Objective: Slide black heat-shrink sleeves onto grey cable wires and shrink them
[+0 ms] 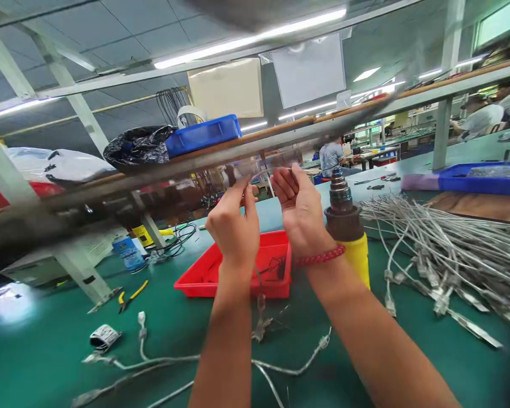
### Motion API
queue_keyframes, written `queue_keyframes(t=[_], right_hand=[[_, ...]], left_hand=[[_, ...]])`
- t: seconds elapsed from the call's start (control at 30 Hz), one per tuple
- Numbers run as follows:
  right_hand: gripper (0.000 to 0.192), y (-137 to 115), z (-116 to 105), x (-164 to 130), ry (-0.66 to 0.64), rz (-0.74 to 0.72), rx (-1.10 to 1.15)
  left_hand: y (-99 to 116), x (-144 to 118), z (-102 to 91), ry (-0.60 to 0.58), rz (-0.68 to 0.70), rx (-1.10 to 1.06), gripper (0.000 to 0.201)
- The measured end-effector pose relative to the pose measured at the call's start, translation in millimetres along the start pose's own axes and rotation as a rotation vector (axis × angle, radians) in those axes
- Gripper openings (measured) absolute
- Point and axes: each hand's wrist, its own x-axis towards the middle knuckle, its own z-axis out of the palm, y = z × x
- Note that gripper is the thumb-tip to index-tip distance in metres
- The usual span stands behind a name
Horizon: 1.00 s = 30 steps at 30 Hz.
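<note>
My left hand is raised over the red tray, with thumb and forefinger pinched together. Facing it, my right hand has curled fingers, the thumb tip against the forefinger. What either pinch holds is too thin and blurred to make out. Small dark pieces lie in the tray. Below my wrists, a pale branching cable with small connectors spreads over the green bench, partly hidden by my left forearm. Right behind my right wrist stands a yellow hot air gun, its metal nozzle pointing up.
A large bundle of pale cables covers the right side. Yellow-handled cutters, a roll of printed labels and a blue can are at left. A shelf with a blue bin crosses above. Several people sit farther back.
</note>
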Motion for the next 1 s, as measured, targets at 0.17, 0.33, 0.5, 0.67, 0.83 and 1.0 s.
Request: queue_keyframes(t=[0.17, 0.33, 0.5, 0.67, 0.83, 1.0], right_hand=[[0.021, -1.7, -0.6, 0.9, -0.013, -0.009, -0.001], [0.021, -3.0, -1.0, 2.7, -0.051, -0.006, 0.005], [0.026, -5.2, 2.2, 0.6, -0.091, 0.046, 0.023], [0.03, -8.6, 4.2, -2.6, -0.141, 0.089, 0.038], [0.033, -14.1, 4.8, -4.9, -0.201, 0.13, 0.058], [0.034, -19.8, 6.4, -6.1, -0.199, 0.137, 0.075]], left_hand=[[0.5, -2.5, 1.1, -0.014, 0.049, -0.078, 0.029], [1.1, -2.7, 2.1, 0.003, 0.069, -0.135, 0.029], [2.0, 0.6, -1.5, 0.016, 0.07, -0.108, 0.028], [3.0, 2.4, -5.8, 0.086, 0.166, -0.076, 0.026], [3.5, 3.2, -7.4, 0.156, 0.261, -0.048, 0.023], [6.8, 4.3, -10.5, 0.159, 0.33, -0.068, 0.024]])
